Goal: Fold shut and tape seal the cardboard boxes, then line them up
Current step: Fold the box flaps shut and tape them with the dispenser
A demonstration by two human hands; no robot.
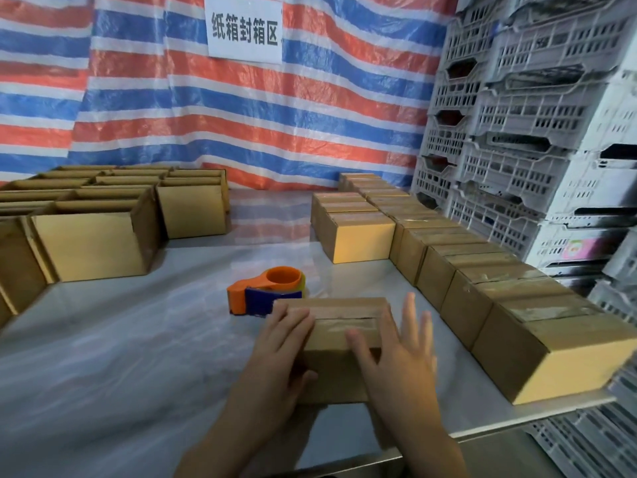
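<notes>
A small cardboard box with its flaps folded shut and a strip of clear tape along the top seam sits on the table in front of me. My left hand rests on its left end, fingers over the top and thumb against the front face. My right hand is over its right end with fingers spread straight, thumb touching the top. Just behind the box lies an orange and blue tape dispenser.
Several sealed boxes stand in rows along the right, down to the table's front edge. Open boxes fill the left and back left. Grey plastic crates are stacked at the right. A striped tarp hangs behind the white table.
</notes>
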